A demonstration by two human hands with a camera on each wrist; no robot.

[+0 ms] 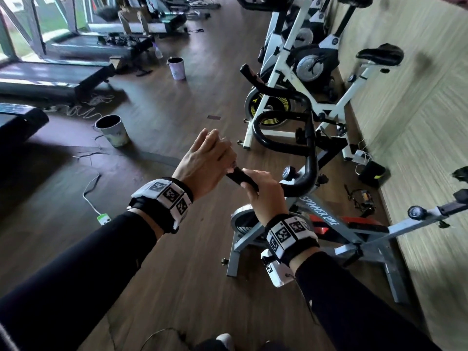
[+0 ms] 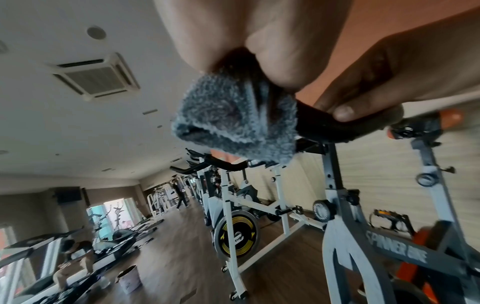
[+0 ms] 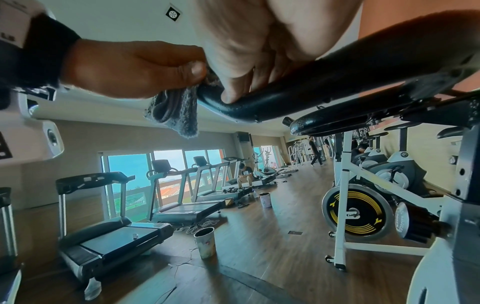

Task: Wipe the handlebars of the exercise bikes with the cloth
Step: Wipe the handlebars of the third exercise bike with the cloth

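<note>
Both hands meet at the handlebar (image 1: pixel 307 158) tip: the right hand (image 1: pixel 263 191) curls around the grip (image 1: pixel 236 176), likely steadying it, while the left hand (image 1: pixel 205 163) pinches the bunched grey cloth (image 2: pixel 233 121) over the grip's end to rub it.

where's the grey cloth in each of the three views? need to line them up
Head: the fluffy grey cloth is hidden inside the left hand at the tip of the black handlebar.
Left wrist: cloth centre frame, bunched under the fingers.
Right wrist: cloth hangs left of centre, beside the handlebar's end.
Shared landmark: the yellow-ringed flywheel.
</note>
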